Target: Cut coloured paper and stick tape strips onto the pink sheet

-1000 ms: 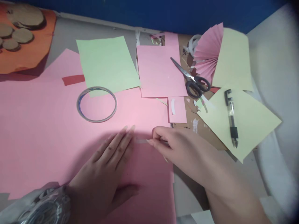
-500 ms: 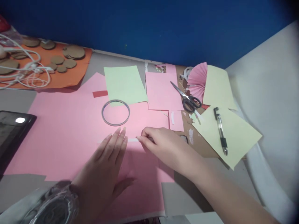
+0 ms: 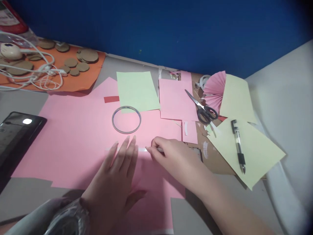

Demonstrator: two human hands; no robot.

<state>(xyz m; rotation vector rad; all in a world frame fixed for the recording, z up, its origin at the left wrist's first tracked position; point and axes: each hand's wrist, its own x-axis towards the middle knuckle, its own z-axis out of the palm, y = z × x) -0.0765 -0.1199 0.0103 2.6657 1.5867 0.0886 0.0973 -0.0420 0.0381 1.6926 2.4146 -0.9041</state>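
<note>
Right fingers (image 3: 154, 152) pinch a pale strip (image 3: 142, 149), clear of the ring edge (image 3: 126, 132).

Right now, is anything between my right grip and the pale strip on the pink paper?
Nothing visible: your right grip is at the pale strip, seemingly pinching it. Farther left, your left hand lies across the strip; the thin ring sits beyond, clear of it.

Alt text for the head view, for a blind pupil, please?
A left hand lies flat across a pale strip on pink paper; the right hand pinches the strip. Nearby lie a ring, scissors and a pen.
</note>
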